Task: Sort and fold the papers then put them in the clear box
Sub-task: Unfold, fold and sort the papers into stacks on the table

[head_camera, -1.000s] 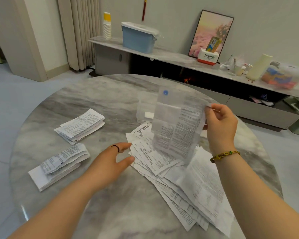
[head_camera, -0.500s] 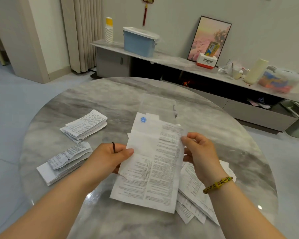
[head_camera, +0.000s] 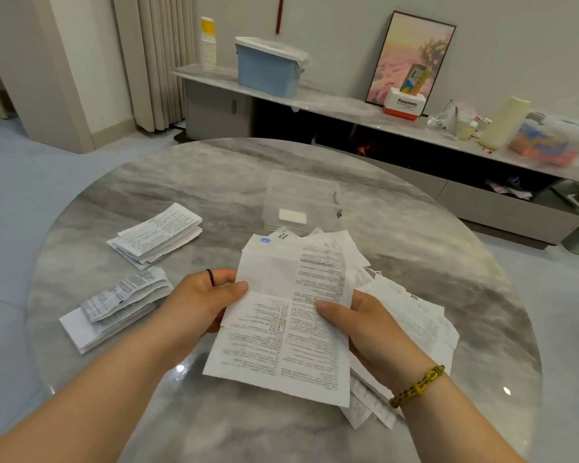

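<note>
A creased printed leaflet point(head_camera: 283, 332) with a blue round mark at its top is held flat above the round marble table point(head_camera: 425, 248). My left hand point(head_camera: 201, 300) pinches its left edge, thumb on top. My right hand point(head_camera: 365, 332) grips its right side, thumb on the print. Under and right of it lies a loose heap of unfolded papers point(head_camera: 411, 325). Two stacks of folded papers sit at the left: one farther point(head_camera: 156, 233), one nearer point(head_camera: 117, 304). The clear box point(head_camera: 301, 203) stands just beyond the leaflet with a small white piece inside.
Behind the table runs a low marble sideboard point(head_camera: 341, 103) with a blue lidded bin point(head_camera: 268, 66), stacked paper cups point(head_camera: 208, 45), a framed picture point(head_camera: 411, 58), a white and red box point(head_camera: 403, 105) and bags. Curtains hang at the back left.
The leaflet, raised by my right hand alone a second ago, has come down toward me. My left hand has taken its left edge, and my right hand has shifted lower on its right side.
</note>
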### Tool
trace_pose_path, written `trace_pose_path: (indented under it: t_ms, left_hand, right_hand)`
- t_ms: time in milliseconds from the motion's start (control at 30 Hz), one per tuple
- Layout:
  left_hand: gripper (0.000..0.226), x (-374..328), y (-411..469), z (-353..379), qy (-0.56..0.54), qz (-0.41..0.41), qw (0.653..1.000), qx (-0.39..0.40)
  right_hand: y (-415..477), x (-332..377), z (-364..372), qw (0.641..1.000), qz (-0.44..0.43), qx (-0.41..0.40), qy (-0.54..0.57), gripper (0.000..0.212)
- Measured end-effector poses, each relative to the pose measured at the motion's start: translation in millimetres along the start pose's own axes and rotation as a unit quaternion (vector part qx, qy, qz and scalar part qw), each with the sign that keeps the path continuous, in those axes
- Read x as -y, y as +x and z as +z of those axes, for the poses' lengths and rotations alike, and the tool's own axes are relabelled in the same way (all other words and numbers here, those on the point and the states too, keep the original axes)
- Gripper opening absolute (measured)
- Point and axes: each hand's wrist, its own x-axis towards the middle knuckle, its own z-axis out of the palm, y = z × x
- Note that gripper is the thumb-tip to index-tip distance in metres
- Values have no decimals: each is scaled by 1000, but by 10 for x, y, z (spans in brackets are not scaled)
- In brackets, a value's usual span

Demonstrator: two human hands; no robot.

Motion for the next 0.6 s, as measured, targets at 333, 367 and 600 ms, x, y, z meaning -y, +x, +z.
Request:
trace_pose_path:
  t_ms: [333,367,600]
  left_hand:
    - [40,-108,-10,12,-145,-27,988,50]
    - [46,-112,-8,19,-149,-25,987,52]
    - [61,-129,-20,4,-134,-23,988,67]
  right_hand:
    - [38,79,-99,989,6,14,149,27]
    - [42,80,-102,988,3,11,154,27]
    - [44,87,-114,991,-27,-8,134,42]
